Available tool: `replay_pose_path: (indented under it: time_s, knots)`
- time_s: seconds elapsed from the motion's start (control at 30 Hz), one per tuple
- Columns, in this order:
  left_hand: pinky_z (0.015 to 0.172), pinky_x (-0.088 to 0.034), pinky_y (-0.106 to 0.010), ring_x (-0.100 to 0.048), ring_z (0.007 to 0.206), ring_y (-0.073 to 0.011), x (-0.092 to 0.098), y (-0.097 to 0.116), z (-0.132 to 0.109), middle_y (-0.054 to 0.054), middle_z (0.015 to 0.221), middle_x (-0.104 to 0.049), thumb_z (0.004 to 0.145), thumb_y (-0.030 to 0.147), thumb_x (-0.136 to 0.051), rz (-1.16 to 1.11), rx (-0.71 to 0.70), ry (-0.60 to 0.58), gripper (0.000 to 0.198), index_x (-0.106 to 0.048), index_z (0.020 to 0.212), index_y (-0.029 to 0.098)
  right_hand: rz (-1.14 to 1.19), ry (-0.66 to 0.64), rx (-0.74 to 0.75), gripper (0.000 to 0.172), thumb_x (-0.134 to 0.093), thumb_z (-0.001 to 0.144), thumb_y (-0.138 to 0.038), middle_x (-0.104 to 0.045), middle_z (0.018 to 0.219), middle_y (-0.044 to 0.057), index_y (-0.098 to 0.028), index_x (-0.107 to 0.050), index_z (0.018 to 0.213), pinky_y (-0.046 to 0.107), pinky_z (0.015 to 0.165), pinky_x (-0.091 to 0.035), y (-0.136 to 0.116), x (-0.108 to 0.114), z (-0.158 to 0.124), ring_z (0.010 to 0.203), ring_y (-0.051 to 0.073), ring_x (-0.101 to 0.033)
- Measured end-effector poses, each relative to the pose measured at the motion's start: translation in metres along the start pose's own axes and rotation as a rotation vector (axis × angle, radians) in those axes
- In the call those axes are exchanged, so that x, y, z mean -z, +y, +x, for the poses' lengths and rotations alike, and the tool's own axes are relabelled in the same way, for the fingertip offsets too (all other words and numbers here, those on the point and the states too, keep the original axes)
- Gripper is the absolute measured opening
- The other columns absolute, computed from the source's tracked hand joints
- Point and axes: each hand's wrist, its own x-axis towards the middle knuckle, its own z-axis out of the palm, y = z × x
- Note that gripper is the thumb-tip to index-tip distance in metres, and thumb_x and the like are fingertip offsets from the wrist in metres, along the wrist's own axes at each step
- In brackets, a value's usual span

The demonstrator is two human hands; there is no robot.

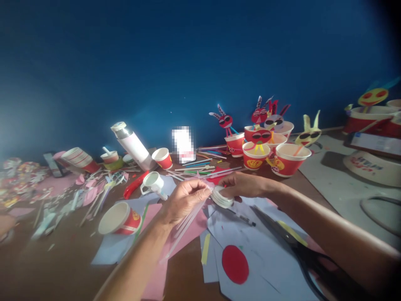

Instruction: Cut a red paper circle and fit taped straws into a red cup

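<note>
My left hand [186, 198] is closed in a pinch on several pale, thin straws [183, 234], which slant down toward me. In my right hand [239, 184] is a roll of white tape [222, 198], its fingers bent around the roll's near side. The two hands are close together over the sheets of paper, the tape just right of my left fingertips. Below them lie a pen [244, 218], large black-handled scissors [282, 234] and a red paper oval [234, 264] on pale blue paper [266, 267]. Pink paper [155, 251] lies beneath my left wrist.
A red-and-white paper cup [119, 218] lies tipped at left, near a white mug [153, 183] and a thermos [133, 144]. Cups with paper-faced figures [260, 142] stand at right rear. Paper scraps [75, 196] cover the left. Part of another hand [5, 223] shows at the left edge.
</note>
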Motion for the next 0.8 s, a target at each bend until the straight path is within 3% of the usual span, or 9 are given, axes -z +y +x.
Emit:
replay_pose_path:
  time_s: [0.17, 0.4, 0.63, 0.8]
  knots:
    - [0.063, -0.035, -0.019, -0.045, 0.065, -0.007, 0.008, 0.003, -0.001, 0.001, 0.071, -0.055, 0.077, 0.023, -0.062, -0.059, 0.039, -0.037, 0.009, -0.063, 0.077, 0.013, 0.196, 0.003, 0.07, 0.026, -0.055, 0.078, -0.037, -0.054, 0.056, -0.002, -0.015, -0.059, 0.066, 0.021, 0.048, -0.034, 0.004, 0.003, 0.002, 0.048, 0.008, -0.043]
    - [0.057, -0.037, -0.019, -0.05, 0.058, -0.007, 0.005, 0.0, -0.001, 0.001, 0.064, -0.059, 0.071, 0.021, -0.066, -0.212, 0.105, -0.066, 0.01, -0.061, 0.074, 0.013, 0.279, 0.038, 0.11, 0.026, -0.057, 0.079, -0.039, -0.055, 0.058, -0.001, -0.014, -0.061, 0.071, 0.021, 0.047, -0.031, 0.008, -0.001, 0.005, 0.047, 0.007, -0.041]
    - [0.052, -0.044, -0.021, -0.055, 0.052, -0.0091, 0.005, 0.002, -0.008, 0.002, 0.059, -0.059, 0.065, 0.025, -0.073, -0.378, 0.193, 0.108, 0.019, -0.059, 0.072, 0.014, 0.251, 0.099, 0.159, 0.042, -0.048, 0.082, -0.053, -0.058, 0.059, 0.001, -0.014, -0.058, 0.07, 0.021, 0.047, -0.036, 0.011, -0.011, 0.009, 0.048, 0.008, -0.046]
    - [0.048, -0.046, -0.021, -0.055, 0.051, -0.0092, 0.017, -0.013, -0.018, 0.003, 0.058, -0.057, 0.066, 0.028, -0.073, -0.462, 0.212, 0.316, 0.02, -0.059, 0.073, 0.015, 0.148, 0.14, 0.091, 0.045, -0.041, 0.085, -0.053, -0.061, 0.062, 0.003, -0.012, -0.06, 0.085, 0.022, 0.051, -0.041, 0.01, -0.009, 0.017, 0.05, 0.009, -0.05]
